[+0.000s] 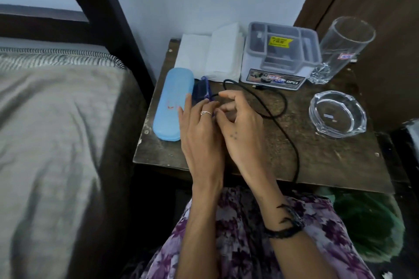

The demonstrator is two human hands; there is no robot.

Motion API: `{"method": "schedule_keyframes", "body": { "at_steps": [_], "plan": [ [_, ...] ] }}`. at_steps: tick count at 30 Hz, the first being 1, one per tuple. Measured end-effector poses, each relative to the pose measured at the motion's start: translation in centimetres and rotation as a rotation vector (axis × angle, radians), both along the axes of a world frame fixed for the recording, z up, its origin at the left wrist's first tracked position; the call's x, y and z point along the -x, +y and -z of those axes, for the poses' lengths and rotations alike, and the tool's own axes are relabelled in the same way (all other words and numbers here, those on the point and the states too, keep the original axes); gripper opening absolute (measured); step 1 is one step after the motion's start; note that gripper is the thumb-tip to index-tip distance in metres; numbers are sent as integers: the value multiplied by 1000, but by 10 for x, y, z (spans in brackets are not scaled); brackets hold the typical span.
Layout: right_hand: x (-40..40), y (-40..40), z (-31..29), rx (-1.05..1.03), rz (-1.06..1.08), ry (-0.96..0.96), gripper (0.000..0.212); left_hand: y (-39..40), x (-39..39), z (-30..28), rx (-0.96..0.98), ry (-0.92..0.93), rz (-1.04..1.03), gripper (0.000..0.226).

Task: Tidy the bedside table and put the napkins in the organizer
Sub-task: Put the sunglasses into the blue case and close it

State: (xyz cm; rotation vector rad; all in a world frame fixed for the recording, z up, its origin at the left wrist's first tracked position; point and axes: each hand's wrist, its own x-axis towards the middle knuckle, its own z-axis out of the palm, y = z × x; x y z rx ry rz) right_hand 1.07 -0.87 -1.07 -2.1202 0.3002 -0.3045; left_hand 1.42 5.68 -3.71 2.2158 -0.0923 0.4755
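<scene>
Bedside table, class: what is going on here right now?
A person's left hand and right hand meet over a small dark blue item and a black cable beside a light blue case. The napkins sit stacked at the back, left of the grey organizer, not yet inside it. A glass and an ashtray stand to the right.

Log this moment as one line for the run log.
hands: both at black cable near blue case | napkins: stacked left of organizer, not yet inside
</scene>
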Motion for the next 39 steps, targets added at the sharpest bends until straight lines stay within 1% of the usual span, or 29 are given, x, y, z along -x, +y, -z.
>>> {"method": "schedule_keyframes", "body": {
  "at_steps": [3, 7, 9, 11, 13, 15, 20, 23, 28, 30, 34, 37, 39],
  "plan": [
    [-2, 7, 5, 7, -13, -28, 29, 11, -5, 4, -39, -35, -84, 26],
    [-4, 8, 11, -22, -10, -59, 26, 25, -9, 6, 34, -26, -139, 33],
    [-4, 6, 13, -38, -6, -57, 24, 29, -10, 6, 35, 4, -222, 39],
    [-2, 3, 15, -48, -6, -56, 22, 32, -10, 7, 44, 73, -291, 48],
    [0, -3, 15, -69, -13, -49, 22, 35, -10, 10, 93, 149, -303, 58],
    [1, -9, 15, -90, -14, -49, 21, 36, -11, 12, 141, 163, -293, 64],
    [8, -25, 7, -124, -56, -47, 23, 37, -11, -2, 244, 81, -291, 59],
    [14, -40, -1, -144, -94, -48, 25, 44, -12, -19, 245, 42, -188, 61],
    [27, -78, -23, -217, -81, -100, 31, 54, -15, -44, 157, 25, 204, 60],
    [33, -96, -31, -196, -62, -132, 34, 50, -14, -48, 188, 37, 323, 59],
    [49, -128, -41, -101, -68, -153, 45, 30, -6, -48, 323, 142, 528, 55],
    [61, -144, -44, 38, -150, -79, 60, 22, -3, -39, 382, 272, 668, 55],
    [68, -151, -40, 86, -223, -12, 70, 18, -2, -31, 400, 355, 733, 57]
  ]
}}
